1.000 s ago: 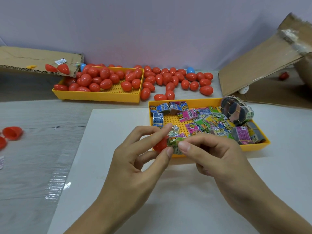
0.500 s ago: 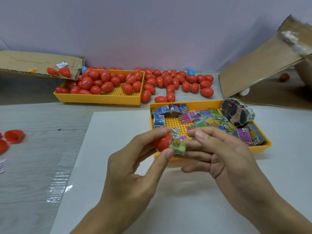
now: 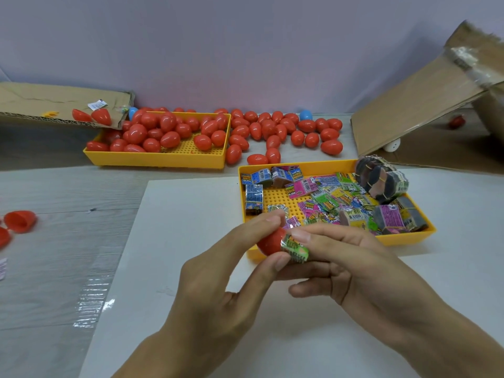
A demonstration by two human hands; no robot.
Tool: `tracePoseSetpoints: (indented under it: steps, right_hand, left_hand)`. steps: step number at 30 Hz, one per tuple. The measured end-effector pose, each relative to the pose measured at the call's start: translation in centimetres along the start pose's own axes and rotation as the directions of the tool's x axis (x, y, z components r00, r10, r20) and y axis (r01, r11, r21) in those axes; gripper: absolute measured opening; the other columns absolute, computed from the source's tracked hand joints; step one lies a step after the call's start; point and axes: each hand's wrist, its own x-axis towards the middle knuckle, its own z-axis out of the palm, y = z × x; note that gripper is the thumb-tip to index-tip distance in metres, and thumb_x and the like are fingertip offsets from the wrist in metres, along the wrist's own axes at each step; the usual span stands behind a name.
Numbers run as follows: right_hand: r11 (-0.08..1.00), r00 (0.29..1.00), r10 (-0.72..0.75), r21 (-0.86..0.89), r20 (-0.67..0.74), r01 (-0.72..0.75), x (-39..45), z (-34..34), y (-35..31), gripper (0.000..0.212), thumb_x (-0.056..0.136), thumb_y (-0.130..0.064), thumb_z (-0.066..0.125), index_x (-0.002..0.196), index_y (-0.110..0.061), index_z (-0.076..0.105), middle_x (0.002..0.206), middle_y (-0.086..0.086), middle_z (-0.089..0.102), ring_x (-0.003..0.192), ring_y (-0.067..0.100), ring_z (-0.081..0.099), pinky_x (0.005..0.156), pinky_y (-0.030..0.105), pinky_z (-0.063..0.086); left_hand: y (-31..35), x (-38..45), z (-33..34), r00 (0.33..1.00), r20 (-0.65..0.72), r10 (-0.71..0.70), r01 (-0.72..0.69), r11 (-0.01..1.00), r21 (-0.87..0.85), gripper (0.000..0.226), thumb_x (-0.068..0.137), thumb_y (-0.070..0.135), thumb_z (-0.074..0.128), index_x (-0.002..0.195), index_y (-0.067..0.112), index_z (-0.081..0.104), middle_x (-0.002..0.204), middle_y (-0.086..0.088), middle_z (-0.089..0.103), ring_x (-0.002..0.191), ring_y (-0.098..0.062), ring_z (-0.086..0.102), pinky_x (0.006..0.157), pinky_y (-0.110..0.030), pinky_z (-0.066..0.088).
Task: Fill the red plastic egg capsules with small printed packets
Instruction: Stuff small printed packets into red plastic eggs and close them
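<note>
My left hand (image 3: 218, 290) pinches a red egg capsule half (image 3: 270, 242) between forefinger and thumb, just in front of the near yellow tray (image 3: 403, 238). A folded green printed packet (image 3: 296, 248) sticks out of the half's open end. My right hand (image 3: 362, 268) touches the packet with its forefinger tip, the other fingers lying loosely below. The near tray holds several loose printed packets (image 3: 327, 199) and banded bundles (image 3: 381, 180).
A far yellow tray (image 3: 163, 159) holds several closed red eggs, with more eggs (image 3: 278, 132) loose beside it and two blue ones among them. Open red halves (image 3: 19, 221) lie at the left. Cardboard flaps stand at the back left (image 3: 54, 102) and right (image 3: 422, 105). A white sheet (image 3: 177, 241) lies under my hands.
The green packet has gone from being pinched between both hands into the mouth of the red half. My right fingers have straightened and now press at the packet's end.
</note>
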Motion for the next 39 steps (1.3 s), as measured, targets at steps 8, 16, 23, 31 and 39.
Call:
tracePoseSetpoints:
  steps: [8, 16, 23, 31, 39]
  right_hand:
    - [0.991, 0.995, 0.089, 0.093, 0.041, -0.092, 0.1, -0.3, -0.2, 0.035, 0.068, -0.026, 0.075, 0.093, -0.001, 0.077, 0.094, 0.021, 0.074, 0.08, 0.028, 0.075, 0.057, 0.026, 0.058]
    - [0.967, 0.984, 0.173, 0.184, 0.052, -0.179, 0.2, -0.4, -0.2, 0.025, 0.075, -0.017, 0.076, 0.093, 0.0, 0.077, 0.093, 0.023, 0.074, 0.077, 0.031, 0.075, 0.053, 0.026, 0.058]
    - [0.972, 0.985, 0.157, 0.165, 0.074, -0.168, 0.3, -0.7, -0.1, 0.037, 0.074, -0.029, 0.076, 0.1, -0.002, 0.075, 0.101, 0.024, 0.071, 0.074, 0.023, 0.071, 0.06, 0.031, 0.059]
    - [0.982, 0.985, 0.154, 0.103, 0.072, -0.161, 0.4, -1.2, 0.1, 0.036, 0.074, -0.027, 0.075, 0.101, -0.003, 0.075, 0.098, 0.019, 0.073, 0.075, 0.021, 0.071, 0.061, 0.029, 0.058]
    - [0.991, 0.993, 0.108, 0.069, 0.052, -0.111, 0.3, -1.1, 0.0, 0.032, 0.073, -0.028, 0.076, 0.094, -0.005, 0.077, 0.098, 0.022, 0.073, 0.078, 0.023, 0.071, 0.06, 0.028, 0.058]
  left_hand:
    - [0.1, -0.1, 0.1, 0.992, 0.087, -0.094, 0.098, 0.994, -0.04, 0.037, 0.094, 0.024, 0.057, 0.131, 0.018, 0.056, 0.131, 0.006, 0.065, 0.123, -0.006, 0.06, 0.097, -0.018, 0.049]
    - [0.1, 0.2, -0.3, 0.983, 0.143, -0.112, 0.115, 0.993, -0.012, 0.037, 0.095, 0.027, 0.056, 0.131, 0.018, 0.057, 0.131, 0.01, 0.064, 0.121, -0.002, 0.06, 0.096, -0.016, 0.048]
    - [0.0, 0.3, -0.3, 0.991, 0.12, -0.065, 0.066, 0.998, -0.008, 0.042, 0.087, 0.021, 0.067, 0.127, 0.009, 0.059, 0.129, 0.004, 0.064, 0.119, -0.003, 0.062, 0.096, -0.017, 0.049]
    - [0.3, 0.5, 0.0, 0.988, 0.143, -0.054, 0.048, 0.998, 0.044, 0.04, 0.085, 0.017, 0.073, 0.123, 0.011, 0.061, 0.127, 0.004, 0.064, 0.108, 0.016, 0.058, 0.087, -0.001, 0.04]
    - [0.1, 0.4, -0.1, 0.983, 0.152, -0.107, 0.12, 0.989, -0.082, 0.043, 0.087, 0.02, 0.067, 0.129, 0.015, 0.059, 0.129, 0.009, 0.066, 0.117, -0.005, 0.063, 0.095, -0.019, 0.05]
